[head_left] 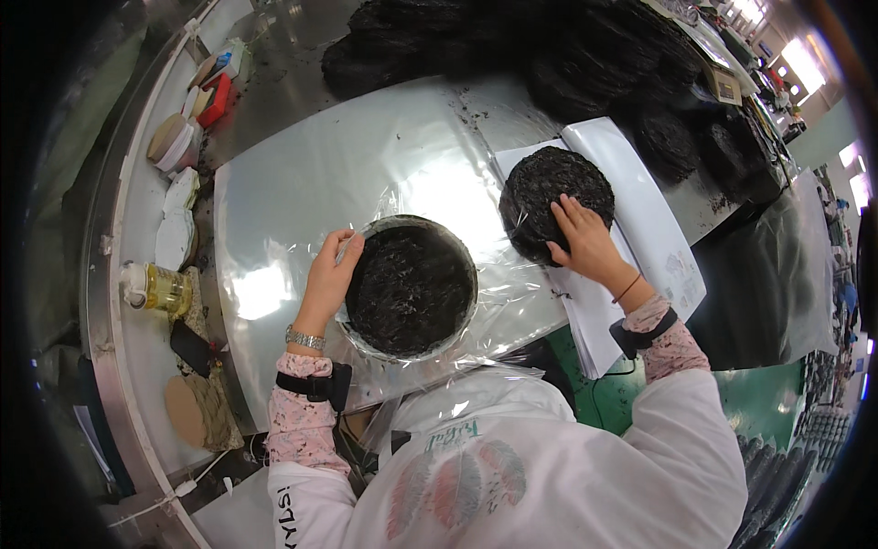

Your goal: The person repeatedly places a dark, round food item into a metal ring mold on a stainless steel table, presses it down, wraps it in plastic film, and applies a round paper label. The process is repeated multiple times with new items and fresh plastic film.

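Note:
A round metal mould (465, 279) holds a packed black, flaky mass (407, 288) on clear plastic film over a shiny metal sheet (279, 192). At its upper left rim my left hand (329, 274) pinches a piece of the clear film (346, 245). My right hand (581, 242) rests with fingers spread on a round, dark, rough cake (535, 183), which lies partly over white papers (668, 265) to the right of the mould.
Dark cakes (668, 146) are piled along the back and right. The left ledge carries a red box (216, 99), a yellow bottle (166, 291) and round boards (183, 410). Dark plastic sheeting (759, 274) lies at right, above green flooring (750, 403).

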`<state>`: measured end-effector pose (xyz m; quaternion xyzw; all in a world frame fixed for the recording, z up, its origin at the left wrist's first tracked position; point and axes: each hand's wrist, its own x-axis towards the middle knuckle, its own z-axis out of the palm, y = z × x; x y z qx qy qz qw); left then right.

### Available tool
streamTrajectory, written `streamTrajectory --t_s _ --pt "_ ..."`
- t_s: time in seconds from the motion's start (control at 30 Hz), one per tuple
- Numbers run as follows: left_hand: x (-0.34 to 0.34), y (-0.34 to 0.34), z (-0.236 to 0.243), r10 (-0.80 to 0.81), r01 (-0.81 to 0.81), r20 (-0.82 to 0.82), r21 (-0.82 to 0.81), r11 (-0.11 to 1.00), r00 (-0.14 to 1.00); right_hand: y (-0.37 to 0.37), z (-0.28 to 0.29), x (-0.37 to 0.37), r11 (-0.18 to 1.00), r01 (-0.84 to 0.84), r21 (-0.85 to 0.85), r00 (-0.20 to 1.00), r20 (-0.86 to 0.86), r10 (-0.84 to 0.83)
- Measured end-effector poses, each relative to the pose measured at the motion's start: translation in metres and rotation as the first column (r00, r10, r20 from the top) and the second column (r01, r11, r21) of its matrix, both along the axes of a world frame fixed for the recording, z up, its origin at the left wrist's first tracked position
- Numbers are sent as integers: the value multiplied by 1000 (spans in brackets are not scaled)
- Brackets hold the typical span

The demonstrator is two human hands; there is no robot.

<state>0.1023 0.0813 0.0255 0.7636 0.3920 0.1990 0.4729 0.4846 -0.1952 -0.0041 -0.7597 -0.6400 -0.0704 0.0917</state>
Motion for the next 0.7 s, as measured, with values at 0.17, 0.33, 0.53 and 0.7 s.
streamTrajectory --t_s 0.17,0.33,0.53,0.7 --pt "-1 3 -7 -5 4 37 19 1000 999 4 -2 3 998 21 67 999 43 -24" --pt "-2 3 -14 7 -9 84 28 1000 996 9 81 18 944 138 301 984 64 -164" --pt "-14 -7 4 159 -198 186 213 957 969 47 138 -93 741 -505 443 860 337 384" --pt "-35 -35 26 203 -269 389 124 955 899 66 98 -144 706 -644 294 765 238 599"
